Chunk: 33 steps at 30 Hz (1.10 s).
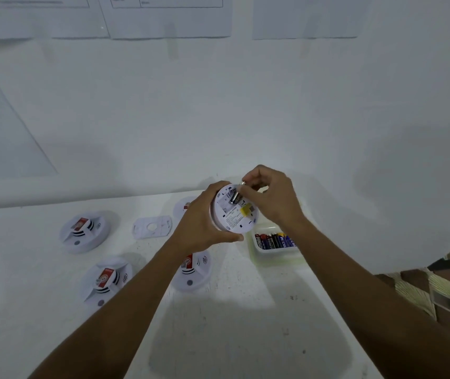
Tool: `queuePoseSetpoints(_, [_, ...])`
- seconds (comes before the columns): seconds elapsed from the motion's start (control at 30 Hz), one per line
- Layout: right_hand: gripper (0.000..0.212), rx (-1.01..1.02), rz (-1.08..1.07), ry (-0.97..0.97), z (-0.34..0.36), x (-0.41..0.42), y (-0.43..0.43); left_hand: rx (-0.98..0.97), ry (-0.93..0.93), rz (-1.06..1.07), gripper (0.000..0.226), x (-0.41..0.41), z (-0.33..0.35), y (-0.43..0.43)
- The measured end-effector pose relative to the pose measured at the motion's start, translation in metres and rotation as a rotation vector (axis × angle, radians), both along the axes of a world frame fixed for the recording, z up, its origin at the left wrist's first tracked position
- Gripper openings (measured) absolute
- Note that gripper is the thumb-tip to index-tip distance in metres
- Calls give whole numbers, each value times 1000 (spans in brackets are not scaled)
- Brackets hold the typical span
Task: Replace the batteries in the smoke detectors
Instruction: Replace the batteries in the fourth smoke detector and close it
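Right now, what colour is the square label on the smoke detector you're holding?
Yellow; the label on the smoke detector shows best in the head view.

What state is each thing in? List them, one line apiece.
held smoke detector: back facing the camera, gripped by left hand
battery: sticking out of the open compartment, pinched by right hand
mounting plate: detached, flat on table
other smoke detectors: face up on table
battery tray: open, holds spare batteries
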State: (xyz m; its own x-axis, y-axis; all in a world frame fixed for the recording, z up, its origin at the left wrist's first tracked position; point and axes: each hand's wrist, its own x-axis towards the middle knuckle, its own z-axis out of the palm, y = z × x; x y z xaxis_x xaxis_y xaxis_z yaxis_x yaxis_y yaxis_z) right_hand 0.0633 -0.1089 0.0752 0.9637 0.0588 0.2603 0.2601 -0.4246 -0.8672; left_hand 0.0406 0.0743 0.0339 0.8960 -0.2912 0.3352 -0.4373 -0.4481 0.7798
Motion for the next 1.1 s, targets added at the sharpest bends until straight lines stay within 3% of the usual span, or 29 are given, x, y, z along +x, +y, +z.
queuePoseSetpoints(0.2, [14, 46, -86, -156, -25, -27, 18, -39, -12, 20, 92, -12, 3, 4])
queuePoseSetpoints(0.37, [19, -159, -120, -429, -32, -47, 25, -71, -25, 38, 86, -20, 5, 2])
queuePoseSetpoints(0.6, [33, -340, -14, -420, -37, -43, 11, -77, -30, 44, 89, -19, 6, 1])
queuePoseSetpoints(0.73, [20, -134, 145, -222, -21, -17, -13, -46, -12, 26, 92, -11, 4, 4])
queuePoseSetpoints(0.83, [14, -96, 59, -63, -10, 21, -38, -22, 29, 25, 93, -6, 1, 6])
queuePoseSetpoints(0.9, [10, -270, 15, 34, -8, 51, -53, -2, 51, 19, 94, -2, -1, 7])
queuePoseSetpoints(1.0, [12, -694, -8, 165, -11, 87, -66, 15, 62, 14, 95, 4, -2, 8])
queuePoseSetpoints(1.1, [16, -815, -4, 233, -18, 102, -66, 2, 64, 13, 95, 10, -3, 10])
